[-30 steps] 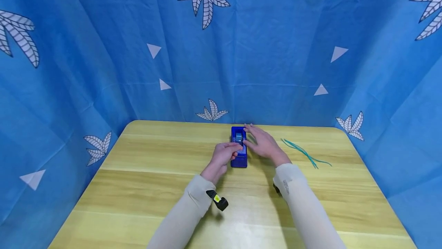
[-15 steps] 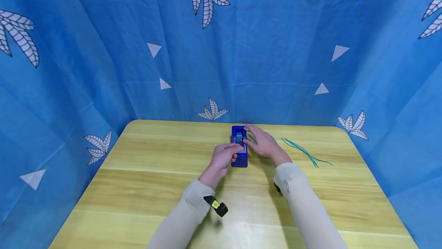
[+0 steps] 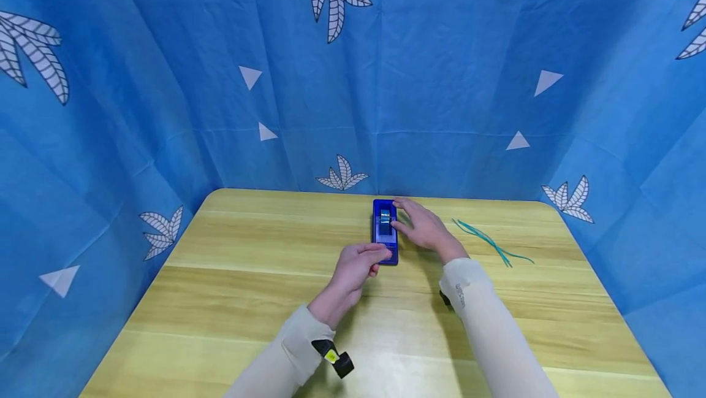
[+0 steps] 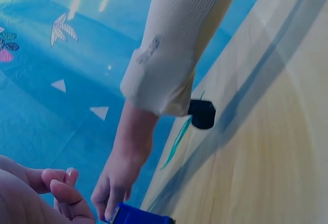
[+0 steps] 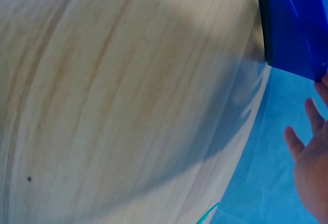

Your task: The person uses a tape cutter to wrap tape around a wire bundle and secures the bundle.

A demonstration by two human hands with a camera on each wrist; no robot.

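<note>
- Blue curtain [image 3: 441,79] wrapping your desk [image 3: 265,251].
- Your right hand [image 3: 421,226] is loose, straight fingers touching the dispenser's far right side.
- Your left hand [image 3: 355,266] pinches over its near end; can't tell what's between the fingertips.
- Blue tape dispenser [image 3: 388,241], far-centre on your desk!
- Teal strands [image 3: 485,238], off to your right.
- Tape roll [image 3: 385,217], seated inside.

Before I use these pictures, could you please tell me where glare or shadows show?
Head view: pale sheen on the table between the sleeves; left wrist view: bright streaks on the blue curtain, a long shadow across the table; right wrist view: a broad shadow with finger-like tips near the right hand.
</note>
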